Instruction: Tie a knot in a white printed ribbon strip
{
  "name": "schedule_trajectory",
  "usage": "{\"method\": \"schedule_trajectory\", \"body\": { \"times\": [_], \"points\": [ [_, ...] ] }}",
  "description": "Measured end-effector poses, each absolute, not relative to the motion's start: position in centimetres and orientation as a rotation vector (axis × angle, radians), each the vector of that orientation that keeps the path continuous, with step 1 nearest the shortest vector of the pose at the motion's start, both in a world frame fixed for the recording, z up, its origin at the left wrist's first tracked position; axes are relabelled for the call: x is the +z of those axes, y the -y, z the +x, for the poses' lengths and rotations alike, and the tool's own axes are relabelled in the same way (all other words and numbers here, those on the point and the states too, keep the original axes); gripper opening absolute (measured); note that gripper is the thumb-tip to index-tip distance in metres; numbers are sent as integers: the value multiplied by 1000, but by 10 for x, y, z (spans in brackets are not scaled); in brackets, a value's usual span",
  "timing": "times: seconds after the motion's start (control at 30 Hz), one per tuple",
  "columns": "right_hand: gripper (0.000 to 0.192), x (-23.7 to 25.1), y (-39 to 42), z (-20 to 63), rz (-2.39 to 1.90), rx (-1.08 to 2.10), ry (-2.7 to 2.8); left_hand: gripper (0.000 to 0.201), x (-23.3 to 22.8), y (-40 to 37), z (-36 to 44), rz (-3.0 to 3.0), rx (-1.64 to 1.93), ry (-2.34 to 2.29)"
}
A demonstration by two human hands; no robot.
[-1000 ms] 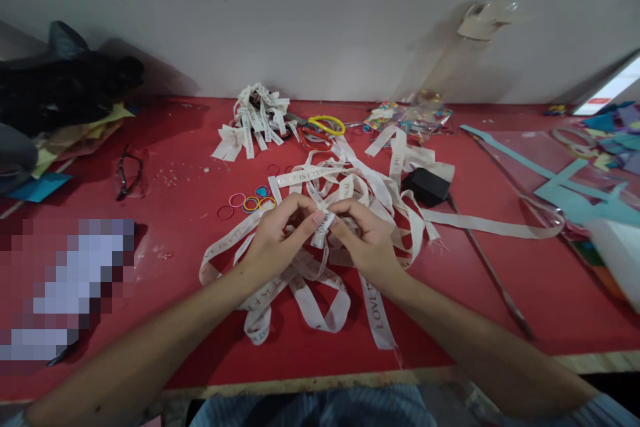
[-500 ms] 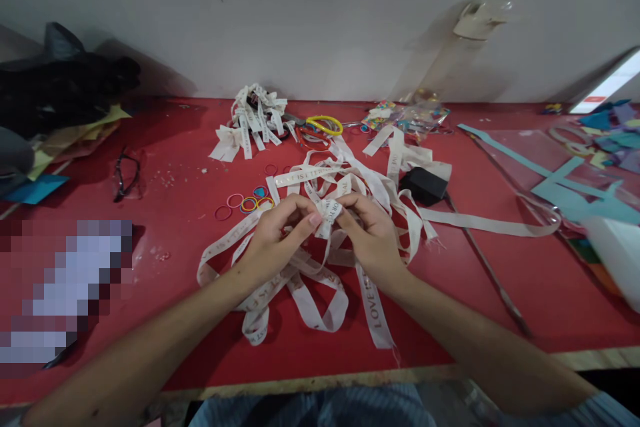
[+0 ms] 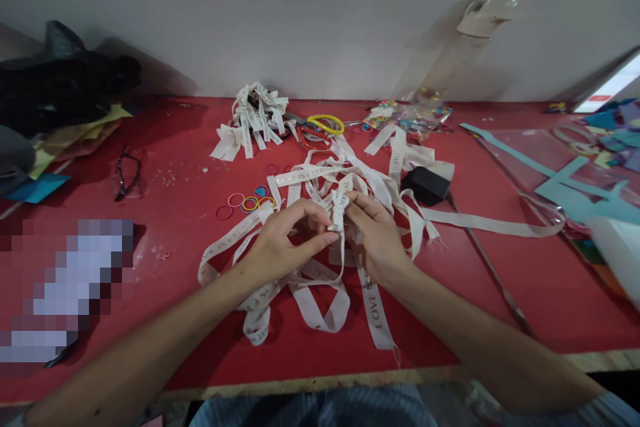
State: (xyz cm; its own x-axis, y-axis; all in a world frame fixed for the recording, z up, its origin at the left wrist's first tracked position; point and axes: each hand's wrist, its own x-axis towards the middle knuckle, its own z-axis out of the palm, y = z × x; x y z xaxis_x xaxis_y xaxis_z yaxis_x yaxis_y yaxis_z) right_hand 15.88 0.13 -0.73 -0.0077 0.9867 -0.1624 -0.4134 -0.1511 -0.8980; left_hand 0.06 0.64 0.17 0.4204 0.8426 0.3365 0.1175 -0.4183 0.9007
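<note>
Fingers on both sides, white ribbon between

Dark-framed eyeglasses lying on a red worktop, black plastic bag above yellowish papers at left, light-blue paper cutouts at right, pale wall behind

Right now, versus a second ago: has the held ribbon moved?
Yes: the held ribbon has shifted right and slightly up in view, nearer the black block, which hasn't moved.
</note>
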Motion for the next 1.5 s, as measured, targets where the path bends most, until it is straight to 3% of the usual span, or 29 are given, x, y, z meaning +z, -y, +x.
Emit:
{"method": "schedule_trajectory", "body": {
  "times": [0.5, 1.5],
  "points": [
    [21, -4, -1, 159, -1152, 1541, 852, 5, 4, -8, 0, 2039, 1164, -779],
    [16, -8, -2, 159, -1137, 1515, 1052, 5, -1, -8, 0, 2142, 1178, -676]
  ]
}}
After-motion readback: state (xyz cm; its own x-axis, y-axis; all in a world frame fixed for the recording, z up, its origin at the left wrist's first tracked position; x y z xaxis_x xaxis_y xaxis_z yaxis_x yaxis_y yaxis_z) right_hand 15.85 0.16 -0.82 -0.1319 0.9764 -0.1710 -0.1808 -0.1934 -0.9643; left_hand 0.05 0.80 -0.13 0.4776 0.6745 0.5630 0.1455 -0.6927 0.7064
